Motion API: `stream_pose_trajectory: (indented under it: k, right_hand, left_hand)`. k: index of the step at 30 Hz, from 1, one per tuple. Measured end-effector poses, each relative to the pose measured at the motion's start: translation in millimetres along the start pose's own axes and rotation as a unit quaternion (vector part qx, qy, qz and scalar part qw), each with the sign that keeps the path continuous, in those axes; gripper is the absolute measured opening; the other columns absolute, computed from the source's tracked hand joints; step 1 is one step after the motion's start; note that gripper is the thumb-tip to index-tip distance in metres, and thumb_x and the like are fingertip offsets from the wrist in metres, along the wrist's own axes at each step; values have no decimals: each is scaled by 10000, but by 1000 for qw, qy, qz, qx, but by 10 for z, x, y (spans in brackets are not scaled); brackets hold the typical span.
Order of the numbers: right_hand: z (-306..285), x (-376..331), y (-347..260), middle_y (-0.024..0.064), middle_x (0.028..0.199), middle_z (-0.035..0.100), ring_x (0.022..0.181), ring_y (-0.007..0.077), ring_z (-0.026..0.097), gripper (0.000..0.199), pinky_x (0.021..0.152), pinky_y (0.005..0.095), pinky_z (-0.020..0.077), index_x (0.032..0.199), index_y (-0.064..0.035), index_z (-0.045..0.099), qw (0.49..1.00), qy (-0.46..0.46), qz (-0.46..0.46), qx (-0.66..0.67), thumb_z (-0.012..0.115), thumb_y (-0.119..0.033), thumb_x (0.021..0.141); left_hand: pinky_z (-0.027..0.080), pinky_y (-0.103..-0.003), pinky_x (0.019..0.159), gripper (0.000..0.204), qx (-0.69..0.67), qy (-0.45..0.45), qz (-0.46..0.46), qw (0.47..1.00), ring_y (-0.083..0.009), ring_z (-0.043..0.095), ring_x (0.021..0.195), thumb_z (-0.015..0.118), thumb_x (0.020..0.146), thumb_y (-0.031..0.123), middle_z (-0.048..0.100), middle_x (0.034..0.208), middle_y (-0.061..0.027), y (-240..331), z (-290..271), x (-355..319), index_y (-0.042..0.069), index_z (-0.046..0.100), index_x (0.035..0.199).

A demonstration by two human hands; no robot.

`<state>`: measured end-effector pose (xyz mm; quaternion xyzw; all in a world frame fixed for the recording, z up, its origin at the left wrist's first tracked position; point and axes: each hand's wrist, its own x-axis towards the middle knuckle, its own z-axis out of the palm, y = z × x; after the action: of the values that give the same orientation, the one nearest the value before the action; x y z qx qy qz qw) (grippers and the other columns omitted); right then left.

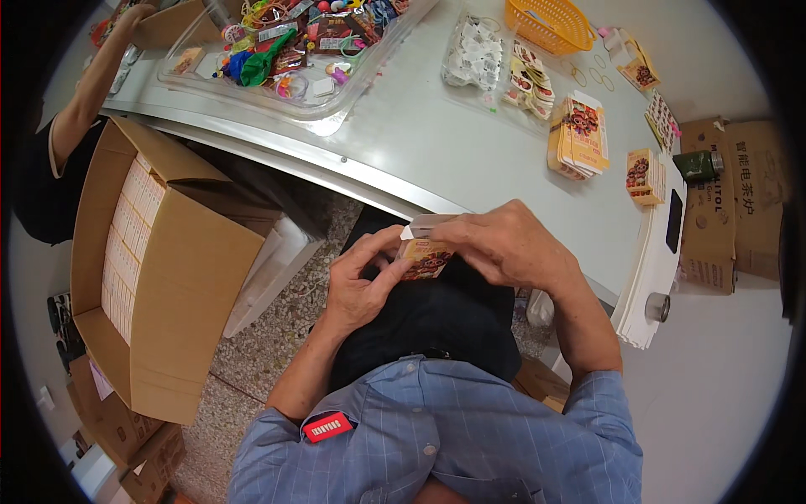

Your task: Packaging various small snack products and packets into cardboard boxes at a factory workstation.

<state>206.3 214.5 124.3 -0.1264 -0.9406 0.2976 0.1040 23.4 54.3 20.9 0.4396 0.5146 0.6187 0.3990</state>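
Note:
Above my lap I hold a small printed carton (427, 264), yellow and orange with a red cartoon figure on its face. My left hand (361, 281) grips its left side, thumb across the front and fingers behind. At the top, a whitish flap stands up. My right hand (519, 250) is closed at the upper right of the carton, its curled fingers against the flap and edge. The tips of those fingers are partly hidden, as is the inside of the carton.
A large cardboard box (180, 290) full of small cartons stands at left. On the table are a clear bin (353, 101) of trinkets, a stack of flat cartons (579, 139), a yellow basket (550, 23) and a phone (674, 220). Another person's arm (88, 97) reaches in at far left.

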Motion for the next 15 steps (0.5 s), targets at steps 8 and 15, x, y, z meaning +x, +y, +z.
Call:
stream_pose_trajectory:
  k: [8, 15]
  right_hand:
    - [-565, 375, 408, 72, 882, 701, 745, 139, 649, 190, 675, 272, 514, 1065, -5, 702, 953, 263, 148, 21, 691, -90, 896]
    - [-934, 952, 1588, 143, 1129, 674, 1133, 296, 588, 289, 1017, 433, 423, 1088, -43, 706, 930, 107, 166, -310, 718, -213, 854]
  left_hand:
    - [522, -234, 716, 453, -20, 30, 1, 999, -135, 660, 919, 726, 870, -37, 689, 1125, -104, 118, -60, 212, 0, 608, 1306]
    - [525, -232, 715, 464, -27, 30, -6, 999, -145, 666, 923, 724, 869, -47, 687, 1100, -115, 163, -55, 442, -7, 598, 1314]
